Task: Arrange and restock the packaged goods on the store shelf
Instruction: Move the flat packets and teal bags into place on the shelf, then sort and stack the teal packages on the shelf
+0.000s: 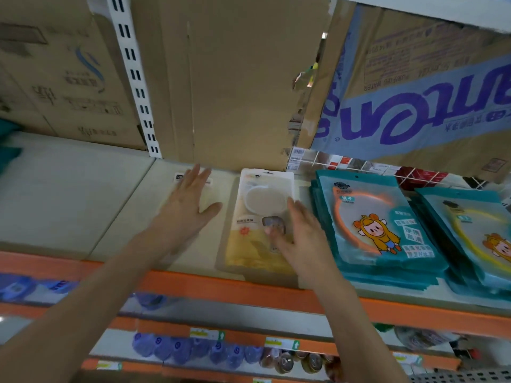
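Observation:
A yellow-and-clear packet (254,239) with a round white item inside lies flat on the cream shelf (69,194). My right hand (298,233) rests on the packet's right edge with straight fingers. My left hand (188,200) hovers over the bare shelf left of the packet, fingers spread and holding nothing. Right of the packet lies a stack of teal mirror packets (373,225) with a cartoon figure, and a second teal stack (475,239) lies further right.
Cardboard boxes (235,78) stand along the back of the shelf, behind a white slotted upright (135,78). The shelf's orange front rail (221,288) runs below my arms. Lower shelves hold blue-capped bottles (193,352) and cans (301,360).

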Tool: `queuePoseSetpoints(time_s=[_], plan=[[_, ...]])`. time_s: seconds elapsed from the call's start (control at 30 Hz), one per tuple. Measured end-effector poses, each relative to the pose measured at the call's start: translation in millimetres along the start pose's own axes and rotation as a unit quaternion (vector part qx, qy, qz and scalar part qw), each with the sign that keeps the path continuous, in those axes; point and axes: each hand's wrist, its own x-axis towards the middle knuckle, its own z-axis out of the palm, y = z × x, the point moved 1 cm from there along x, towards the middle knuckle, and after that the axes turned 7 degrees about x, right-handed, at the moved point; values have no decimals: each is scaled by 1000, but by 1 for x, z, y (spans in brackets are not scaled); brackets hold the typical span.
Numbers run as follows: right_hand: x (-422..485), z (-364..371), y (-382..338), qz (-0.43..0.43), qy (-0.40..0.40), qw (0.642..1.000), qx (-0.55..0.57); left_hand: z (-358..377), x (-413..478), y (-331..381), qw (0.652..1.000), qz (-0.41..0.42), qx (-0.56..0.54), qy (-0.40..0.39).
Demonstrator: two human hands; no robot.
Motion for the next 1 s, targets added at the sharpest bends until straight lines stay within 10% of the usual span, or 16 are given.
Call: queuePoseSetpoints(time_s=[0.27, 1.0], plan=[[26, 40, -73, -50, -46, 990, -125, -40, -16, -71, 971, 39, 237, -17], [70, 237, -342, -155, -98, 977, -112, -214, -66, -353, 978, -48, 203, 2]])
